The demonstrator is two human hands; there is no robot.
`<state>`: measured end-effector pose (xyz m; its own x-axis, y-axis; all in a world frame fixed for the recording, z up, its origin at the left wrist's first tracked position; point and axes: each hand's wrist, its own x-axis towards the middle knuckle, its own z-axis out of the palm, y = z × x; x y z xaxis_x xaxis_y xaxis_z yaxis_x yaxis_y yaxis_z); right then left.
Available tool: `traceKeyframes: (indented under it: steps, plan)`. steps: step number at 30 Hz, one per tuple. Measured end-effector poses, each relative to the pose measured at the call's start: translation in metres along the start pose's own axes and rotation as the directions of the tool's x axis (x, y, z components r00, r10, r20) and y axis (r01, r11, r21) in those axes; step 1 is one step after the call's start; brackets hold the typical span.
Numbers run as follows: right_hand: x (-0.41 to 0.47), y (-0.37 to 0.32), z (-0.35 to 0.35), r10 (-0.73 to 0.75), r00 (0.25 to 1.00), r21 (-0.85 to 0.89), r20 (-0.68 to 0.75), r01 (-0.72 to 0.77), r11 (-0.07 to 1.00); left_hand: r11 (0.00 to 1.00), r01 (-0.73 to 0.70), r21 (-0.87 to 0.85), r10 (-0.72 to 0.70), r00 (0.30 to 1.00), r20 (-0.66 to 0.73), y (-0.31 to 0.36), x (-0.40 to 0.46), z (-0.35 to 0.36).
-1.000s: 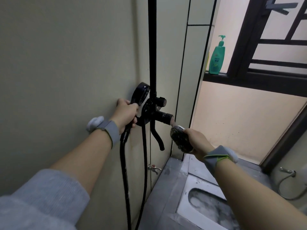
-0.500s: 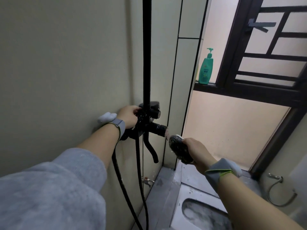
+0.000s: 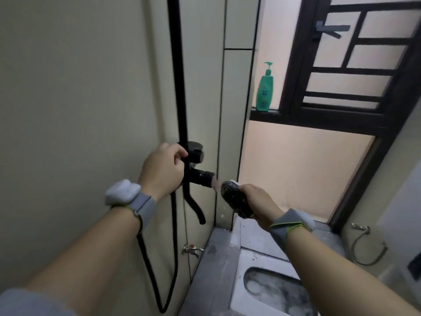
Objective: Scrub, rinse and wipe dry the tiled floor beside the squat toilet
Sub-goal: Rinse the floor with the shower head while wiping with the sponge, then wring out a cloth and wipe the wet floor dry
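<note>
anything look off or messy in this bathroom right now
Nothing is broken or spilled. The squat toilet bowl looks grimy with dark and whitish smears, and the grey floor tiles beside it show blotchy marks. The green pump bottle stands upright on the window ledge.

Green pump bottle (image 3: 264, 90) on the dark window ledge (image 3: 319, 120); small wall tap (image 3: 192, 250) below.

Dark-bristled scrub brush (image 3: 237, 199) was held tilted in mid-air just beside the black shower mixer (image 3: 200, 176), above the grey tiled floor (image 3: 209, 270) bordering the squat toilet (image 3: 268, 290).
</note>
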<state>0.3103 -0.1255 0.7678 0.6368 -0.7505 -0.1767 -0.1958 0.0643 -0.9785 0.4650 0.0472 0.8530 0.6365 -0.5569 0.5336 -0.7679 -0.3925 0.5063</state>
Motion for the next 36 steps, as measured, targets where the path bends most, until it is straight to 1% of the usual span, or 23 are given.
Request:
traceKeyframes:
  steps: [1, 2, 5, 6, 9, 11, 13, 16, 18, 20, 22, 23, 26, 28, 30, 31, 33, 34, 35, 36]
  plan:
    - [-0.004, -0.002, -0.007, 0.012, 1.000, -0.001, -0.008, -0.012, 1.000, 0.999, -0.031, -0.026, 0.032, 0.999, 0.021, 0.010, -0.006, 0.007]
    - [-0.007, -0.002, -0.016, 0.018, 1.000, 0.001, -0.020, -0.018, 1.000, 0.997, -0.046, -0.065, 0.051, 0.996, 0.070, 0.022, -0.010, 0.016]
    - [-0.019, 0.000, -0.065, 0.015, 0.995, 0.039, -0.101, -0.011, 0.999, 0.985, -0.018, -0.170, 0.066, 0.957, 0.282, 0.060, -0.021, 0.065]
    - [-0.021, 0.000, -0.068, 0.025, 0.996, 0.039, -0.090, -0.021, 0.999, 0.985, 0.017, -0.172, 0.042, 0.942, 0.333, 0.058, -0.025, 0.074]
    - [-0.044, 0.002, -0.137, 0.051, 0.981, 0.064, -0.188, -0.040, 0.997, 0.967, 0.046, -0.250, 0.082, 0.875, 0.477, 0.102, -0.033, 0.128]
    - [-0.067, 0.006, -0.209, 0.050, 0.949, 0.062, -0.310, -0.033, 0.998, 0.952, 0.015, -0.307, 0.170, 0.806, 0.567, 0.160, -0.041, 0.167]
    - [-0.088, 0.009, -0.268, 0.042, 0.919, -0.001, -0.393, -0.046, 0.999, 0.932, -0.002, -0.362, 0.239, 0.754, 0.612, 0.213, -0.050, 0.194]
    - [-0.122, 0.015, -0.349, 0.014, 0.842, -0.076, -0.540, -0.066, 0.995, 0.898, -0.060, -0.437, 0.357, 0.680, 0.640, 0.294, -0.066, 0.230]
    - [-0.144, 0.021, -0.396, 0.008, 0.784, -0.097, -0.621, -0.086, 0.992, 0.870, -0.140, -0.473, 0.447, 0.629, 0.636, 0.349, -0.078, 0.251]
    - [-0.156, 0.031, -0.438, -0.001, 0.732, -0.107, -0.682, -0.099, 0.989, 0.845, -0.236, -0.480, 0.516, 0.595, 0.616, 0.401, -0.088, 0.270]
    - [-0.165, 0.040, -0.471, 0.025, 0.692, -0.061, -0.721, -0.100, 0.993, 0.821, -0.303, -0.483, 0.561, 0.583, 0.587, 0.449, -0.093, 0.287]
    - [-0.168, 0.042, -0.482, 0.027, 0.684, -0.055, -0.729, -0.098, 0.994, 0.812, -0.323, -0.486, 0.575, 0.583, 0.575, 0.470, -0.094, 0.295]
    - [-0.177, 0.051, -0.512, 0.033, 0.680, -0.056, -0.732, -0.109, 0.993, 0.799, -0.354, -0.486, 0.594, 0.588, 0.548, 0.527, -0.093, 0.324]
    - [-0.182, 0.057, -0.525, 0.004, 0.688, -0.089, -0.726, -0.100, 0.991, 0.809, -0.383, -0.446, 0.584, 0.609, 0.537, 0.556, -0.090, 0.344]
    - [-0.190, 0.064, -0.534, -0.013, 0.694, -0.138, -0.720, -0.125, 0.983, 0.833, -0.372, -0.410, 0.549, 0.647, 0.530, 0.576, -0.093, 0.367]
    - [-0.188, 0.062, -0.531, -0.019, 0.702, -0.151, -0.712, -0.128, 0.980, 0.844, -0.348, -0.408, 0.528, 0.671, 0.521, 0.575, -0.087, 0.373]
    - [-0.193, 0.072, -0.539, -0.021, 0.699, -0.164, -0.715, -0.139, 0.977, 0.855, -0.288, -0.431, 0.500, 0.675, 0.542, 0.584, -0.093, 0.395]
    - [-0.193, 0.077, -0.543, -0.027, 0.703, -0.175, -0.710, -0.140, 0.975, 0.861, -0.289, -0.418, 0.494, 0.671, 0.553, 0.586, -0.096, 0.405]
    - [-0.190, 0.077, -0.542, -0.022, 0.707, -0.175, -0.707, -0.145, 0.974, 0.868, -0.325, -0.375, 0.491, 0.671, 0.556, 0.584, -0.095, 0.407]
    - [-0.190, 0.080, -0.545, -0.018, 0.705, -0.171, -0.709, -0.146, 0.974, 0.865, -0.392, -0.314, 0.502, 0.671, 0.545, 0.586, -0.096, 0.413]
